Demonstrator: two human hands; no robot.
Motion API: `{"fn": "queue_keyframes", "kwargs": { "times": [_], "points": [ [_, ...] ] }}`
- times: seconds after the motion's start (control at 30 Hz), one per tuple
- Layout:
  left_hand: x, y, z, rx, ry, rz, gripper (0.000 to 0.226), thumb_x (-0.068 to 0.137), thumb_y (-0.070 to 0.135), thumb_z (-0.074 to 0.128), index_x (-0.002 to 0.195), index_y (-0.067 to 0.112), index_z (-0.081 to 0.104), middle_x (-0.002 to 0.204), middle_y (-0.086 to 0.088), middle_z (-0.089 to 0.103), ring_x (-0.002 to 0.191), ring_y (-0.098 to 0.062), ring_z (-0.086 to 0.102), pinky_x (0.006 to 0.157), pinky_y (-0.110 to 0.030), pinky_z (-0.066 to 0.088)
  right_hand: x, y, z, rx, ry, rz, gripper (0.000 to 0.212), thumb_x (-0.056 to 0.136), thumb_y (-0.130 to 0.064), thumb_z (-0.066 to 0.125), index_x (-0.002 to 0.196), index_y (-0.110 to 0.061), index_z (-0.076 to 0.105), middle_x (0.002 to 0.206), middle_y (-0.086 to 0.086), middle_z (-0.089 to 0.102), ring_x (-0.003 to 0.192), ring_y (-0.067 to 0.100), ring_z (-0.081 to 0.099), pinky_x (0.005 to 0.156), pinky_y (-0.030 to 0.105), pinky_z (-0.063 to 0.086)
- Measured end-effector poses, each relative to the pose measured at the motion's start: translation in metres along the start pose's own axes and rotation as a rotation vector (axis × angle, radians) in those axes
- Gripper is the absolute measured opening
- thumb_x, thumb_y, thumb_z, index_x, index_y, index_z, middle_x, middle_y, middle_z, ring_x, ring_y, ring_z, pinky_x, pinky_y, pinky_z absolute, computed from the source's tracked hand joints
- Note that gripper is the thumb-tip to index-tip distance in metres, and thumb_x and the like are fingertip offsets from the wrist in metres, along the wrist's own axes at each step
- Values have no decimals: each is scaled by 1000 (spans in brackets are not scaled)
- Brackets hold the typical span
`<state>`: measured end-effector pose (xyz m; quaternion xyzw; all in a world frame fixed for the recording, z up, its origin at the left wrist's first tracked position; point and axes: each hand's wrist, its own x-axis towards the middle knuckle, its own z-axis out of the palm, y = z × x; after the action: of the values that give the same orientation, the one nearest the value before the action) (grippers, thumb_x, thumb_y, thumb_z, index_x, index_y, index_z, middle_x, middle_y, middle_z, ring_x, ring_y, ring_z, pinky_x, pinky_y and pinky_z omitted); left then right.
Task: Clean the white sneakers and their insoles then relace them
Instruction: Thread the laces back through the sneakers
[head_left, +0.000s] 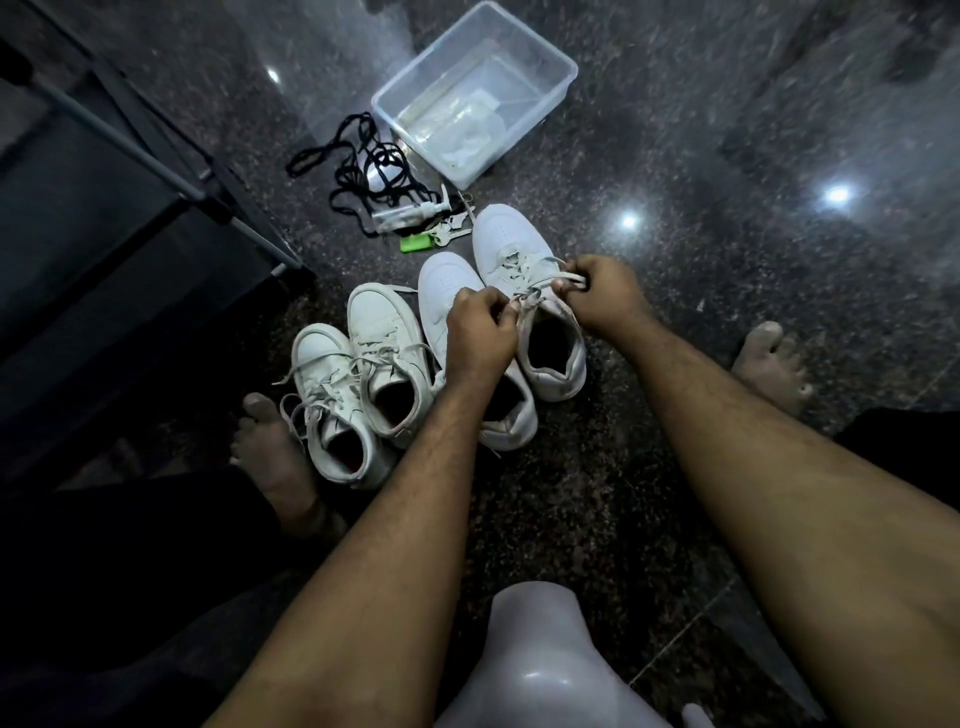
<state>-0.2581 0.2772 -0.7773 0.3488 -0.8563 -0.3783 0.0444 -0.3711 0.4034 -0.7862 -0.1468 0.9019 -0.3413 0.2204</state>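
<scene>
Several white sneakers stand on the dark stone floor. The rightmost sneaker (524, 291) has its toe pointing away, and its white lace (535, 291) stretches across the tongue between my hands. My left hand (480, 332) pinches one lace end over the neighbouring sneaker (441, 291). My right hand (602, 291) grips the other lace end at the shoe's right side. Two more laced sneakers, one (384, 358) further and one (332, 405) nearer, stand to the left with loose laces.
A clear plastic tub (550, 98) sits at the back. Black laces (363, 171), a small bottle (410, 213), keys (449, 234) and a green item (415, 242) lie before it. A dark rack (156, 171) stands left. My bare feet flank the shoes; a white plastic object (540, 654) is near me.
</scene>
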Motion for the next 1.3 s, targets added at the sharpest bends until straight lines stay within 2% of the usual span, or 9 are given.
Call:
{"fn": "queue_keyframes", "kwargs": {
  "times": [0.13,0.3,0.5,0.73,0.87,0.93,1.03,1.13,1.3],
  "points": [
    [-2,-5,-5,-5,123,-44,16,88,26,63,91,13,72,101,-11,57,95,-30,59,85,-37,49,-8,3,-1,-89,-30,28,20,90,-28,61,100,-13,71,98,12,72,93,27,65,71,24,38],
    [-11,-10,-11,111,169,-145,13,82,27,61,81,18,70,108,-5,50,109,-28,46,94,-39,34,-15,5,-6,-160,-36,167,20,83,-36,64,100,-26,70,96,2,70,93,24,65,81,30,48],
    [-24,-11,-9,391,230,-80,20,80,31,57,83,16,71,105,-6,54,104,-29,49,87,-42,37,-22,-7,-20,-349,106,258,13,84,-17,59,85,-27,67,104,4,68,111,29,61,84,38,46],
    [-16,-34,-16,174,126,-99,26,90,42,65,98,17,69,110,-8,59,110,-29,52,92,-42,38,-20,2,-7,-216,7,136,22,87,-27,59,107,-21,62,108,8,68,101,29,65,83,36,49],
    [-12,-31,-11,200,58,33,45,87,51,67,122,22,63,120,-6,59,118,-28,49,95,-42,37,-22,-4,-3,-255,-290,20,82,67,-77,57,131,-25,49,122,13,58,110,31,58,95,42,50],
    [-14,-25,-5,242,-2,96,45,88,51,66,124,23,65,123,-4,61,120,-28,49,96,-41,34,-24,-1,-1,-384,-287,5,66,74,-56,67,131,-30,48,124,13,58,113,34,58,94,45,51],
    [-19,-17,7,275,-93,159,45,87,46,67,126,24,63,126,-2,61,125,-27,45,99,-40,29,-23,4,0,-311,-6,32,36,83,-12,57,117,-22,63,111,16,67,104,37,64,84,41,51],
    [-25,-13,17,279,-73,187,50,86,43,68,131,22,58,128,-4,59,127,-27,44,100,-42,29,-20,8,-6,-242,199,131,33,85,-4,51,112,-13,68,110,21,68,105,39,63,85,41,50],
    [-19,-14,18,281,30,127,50,90,41,65,132,17,54,130,-7,55,125,-27,45,98,-43,35,-6,22,-17,-181,335,260,31,88,-5,51,116,-6,64,117,24,63,111,40,58,93,44,46]
  ]
}}
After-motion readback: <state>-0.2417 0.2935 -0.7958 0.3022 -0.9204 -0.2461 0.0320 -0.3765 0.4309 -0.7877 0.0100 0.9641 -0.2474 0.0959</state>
